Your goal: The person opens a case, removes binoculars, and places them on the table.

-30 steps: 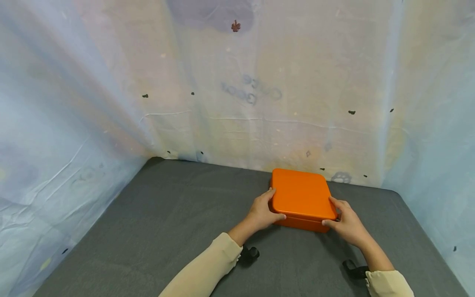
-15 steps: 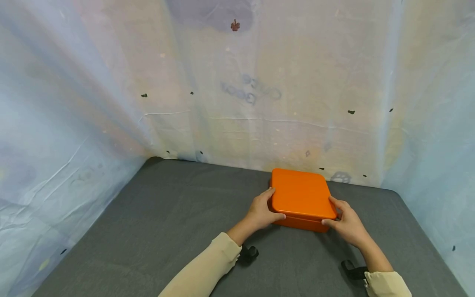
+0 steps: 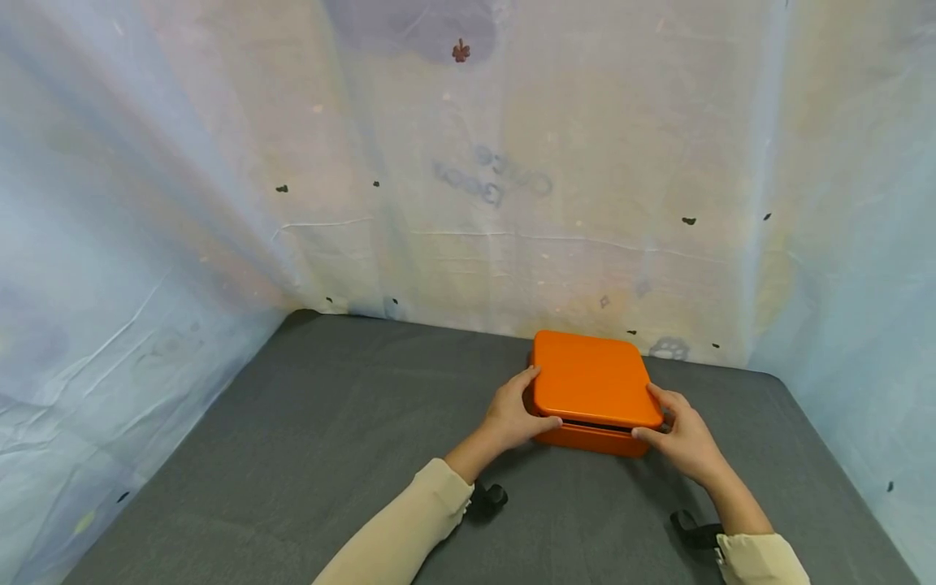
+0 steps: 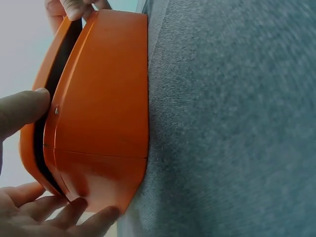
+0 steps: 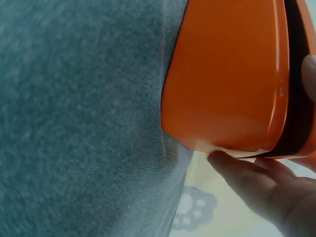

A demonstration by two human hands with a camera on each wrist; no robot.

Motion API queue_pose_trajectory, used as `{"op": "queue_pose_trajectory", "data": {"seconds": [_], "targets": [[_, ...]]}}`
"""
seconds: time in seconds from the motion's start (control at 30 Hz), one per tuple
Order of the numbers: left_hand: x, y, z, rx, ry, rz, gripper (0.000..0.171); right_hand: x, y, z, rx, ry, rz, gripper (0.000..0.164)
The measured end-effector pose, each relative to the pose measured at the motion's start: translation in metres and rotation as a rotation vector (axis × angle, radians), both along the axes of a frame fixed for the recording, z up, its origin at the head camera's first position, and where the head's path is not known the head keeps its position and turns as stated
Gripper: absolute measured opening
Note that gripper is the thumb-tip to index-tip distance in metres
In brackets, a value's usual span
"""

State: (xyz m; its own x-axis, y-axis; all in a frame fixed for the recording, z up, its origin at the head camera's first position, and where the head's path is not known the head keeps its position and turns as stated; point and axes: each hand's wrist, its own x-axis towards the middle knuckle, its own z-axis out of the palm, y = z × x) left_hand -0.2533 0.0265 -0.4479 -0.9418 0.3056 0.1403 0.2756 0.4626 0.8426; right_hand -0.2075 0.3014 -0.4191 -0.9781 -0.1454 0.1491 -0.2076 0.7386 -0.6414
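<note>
An orange box stands near the back of the table; its lid (image 3: 592,378) is raised along the front edge. A dark gap shows between the lid and the box's lower part (image 4: 106,89). At the left front corner, my left hand (image 3: 512,414) holds the lid, its thumb (image 4: 29,108) at the front edge and its fingers along the side. My right hand (image 3: 687,439) grips the opposite corner the same way, thumb in front and fingers on the right side. The lower part rests on the table. What lies inside is hidden.
Grey cloth covers the table (image 3: 329,455). A pale patterned curtain (image 3: 585,162) hangs right behind the box and along both sides. Black curved pieces (image 3: 486,500) sit at both wrists by the cream sleeves (image 3: 409,520).
The lid's front edge has risen, and a dark gap has opened between it and the box. Both hands have come up very slightly with the lid, keeping their hold.
</note>
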Motion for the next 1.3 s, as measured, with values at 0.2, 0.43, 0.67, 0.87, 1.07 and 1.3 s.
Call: {"op": "queue_pose_trajectory", "data": {"seconds": [0.2, 0.43, 0.67, 0.87, 1.07, 1.3], "targets": [[-0.001, -0.002, 0.001, 0.013, 0.025, 0.01, 0.087, 0.001, -0.001, 0.002, -0.009, 0.026, -0.006, 0.084], [-0.004, -0.006, 0.001, 0.044, 0.043, 0.001, 0.084, -0.001, -0.001, 0.004, -0.029, 0.042, -0.012, 0.081], [-0.008, -0.012, 0.001, 0.083, 0.1, 0.004, 0.077, 0.0, -0.005, 0.005, -0.053, 0.095, -0.01, 0.073], [-0.012, -0.02, 0.003, 0.095, 0.137, 0.005, 0.077, -0.002, -0.011, 0.008, -0.076, 0.148, -0.003, 0.068], [-0.014, -0.029, 0.006, 0.135, 0.152, -0.008, 0.077, -0.007, -0.018, 0.012, -0.098, 0.17, 0.012, 0.065], [-0.014, -0.041, 0.016, 0.183, 0.192, -0.014, 0.076, -0.008, -0.03, 0.02, -0.136, 0.182, 0.026, 0.066]]}}
